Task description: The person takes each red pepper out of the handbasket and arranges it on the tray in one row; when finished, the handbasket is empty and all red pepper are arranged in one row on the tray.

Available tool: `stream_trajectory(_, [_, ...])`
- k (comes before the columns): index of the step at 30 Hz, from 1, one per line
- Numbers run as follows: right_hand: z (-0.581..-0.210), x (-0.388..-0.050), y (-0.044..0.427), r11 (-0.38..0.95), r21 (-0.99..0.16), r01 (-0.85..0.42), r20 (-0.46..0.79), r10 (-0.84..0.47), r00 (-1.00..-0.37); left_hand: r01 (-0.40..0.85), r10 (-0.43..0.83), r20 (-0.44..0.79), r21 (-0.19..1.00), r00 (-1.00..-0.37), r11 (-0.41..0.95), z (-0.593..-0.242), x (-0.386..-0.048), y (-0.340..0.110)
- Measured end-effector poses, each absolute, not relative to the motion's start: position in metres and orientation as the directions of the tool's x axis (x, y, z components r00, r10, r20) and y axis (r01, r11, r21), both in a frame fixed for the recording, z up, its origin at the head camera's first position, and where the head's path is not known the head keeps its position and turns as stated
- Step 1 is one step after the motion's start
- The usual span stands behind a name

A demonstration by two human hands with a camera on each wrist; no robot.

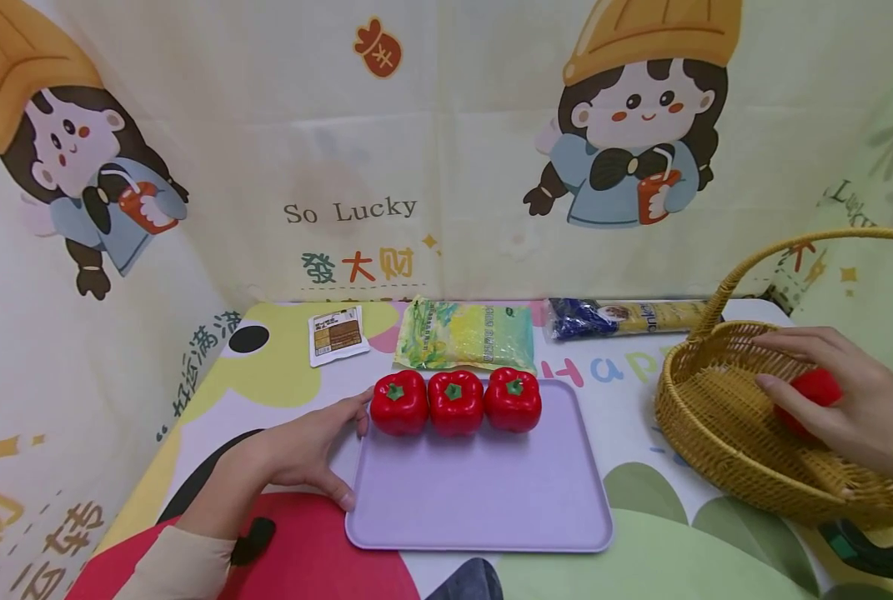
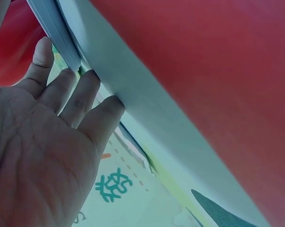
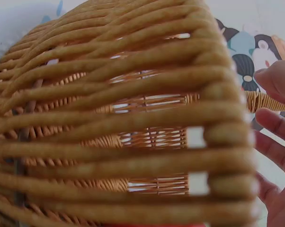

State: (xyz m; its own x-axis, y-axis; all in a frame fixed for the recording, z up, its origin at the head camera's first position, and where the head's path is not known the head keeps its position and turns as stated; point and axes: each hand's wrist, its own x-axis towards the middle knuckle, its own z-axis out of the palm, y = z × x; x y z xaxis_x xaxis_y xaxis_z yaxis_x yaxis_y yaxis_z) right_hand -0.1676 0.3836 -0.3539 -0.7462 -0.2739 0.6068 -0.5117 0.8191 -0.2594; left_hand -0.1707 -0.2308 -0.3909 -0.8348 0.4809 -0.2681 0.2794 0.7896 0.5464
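A lilac tray point(image 1: 484, 500) lies on the table with three red bell peppers in a row along its far side: a left one point(image 1: 398, 404), a middle one point(image 1: 456, 404) and a right one point(image 1: 513, 402). My left hand point(image 1: 299, 446) is at the tray's left edge, thumb and fingers spread; its fingers look straight in the left wrist view. Over the wicker basket point(image 1: 679, 408) on the right, my right hand point(image 1: 851, 400) extends its fingers above a red object point(image 1: 817, 387), which it partly hides. The right wrist view shows nothing between that hand's fingers point(image 3: 275, 123).
Behind the tray lies a green-yellow plastic packet point(image 1: 464, 333). A small white sachet point(image 1: 337, 335) is at back left, and a long blue-and-yellow packet point(image 1: 626, 318) at back right. The basket's tall handle point(image 1: 746, 262) arches up near the right hand. A printed curtain point(image 1: 476, 167) hangs behind.
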Motion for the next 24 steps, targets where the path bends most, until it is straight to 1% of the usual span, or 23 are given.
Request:
stream_trajectory(3, [-0.356, -0.168, 0.385, 0.842, -0.253, -0.477, 0.597, -0.252, -0.762, 0.288, 0.486, -0.26, 0.546, -0.834, 0.787, -0.391, -0.17, -0.232])
stream_trajectory(8, [-0.359, -0.169, 0.391, 0.871, -0.198, -0.45, 0.607, -0.251, -0.754, 0.289, 0.492, -0.257, 0.555, -0.832, 0.78, -0.391, -0.17, -0.232])
stream_trajectory(11, [-0.361, -0.169, 0.393, 0.885, -0.197, -0.421, 0.601, -0.23, -0.765, 0.285, 0.49, -0.259, 0.558, -0.832, 0.78, -0.39, -0.17, -0.231])
stream_trajectory(17, [-0.363, -0.167, 0.394, 0.923, -0.24, -0.301, 0.53, -0.135, -0.837, 0.263, 0.478, -0.274, 0.563, -0.835, 0.783, -0.389, -0.169, -0.23])
stream_trajectory(24, [-0.362, -0.169, 0.394, 0.956, -0.261, -0.131, 0.44, -0.003, -0.898, 0.258, 0.472, -0.273, 0.564, -0.839, 0.784, -0.389, -0.168, -0.231])
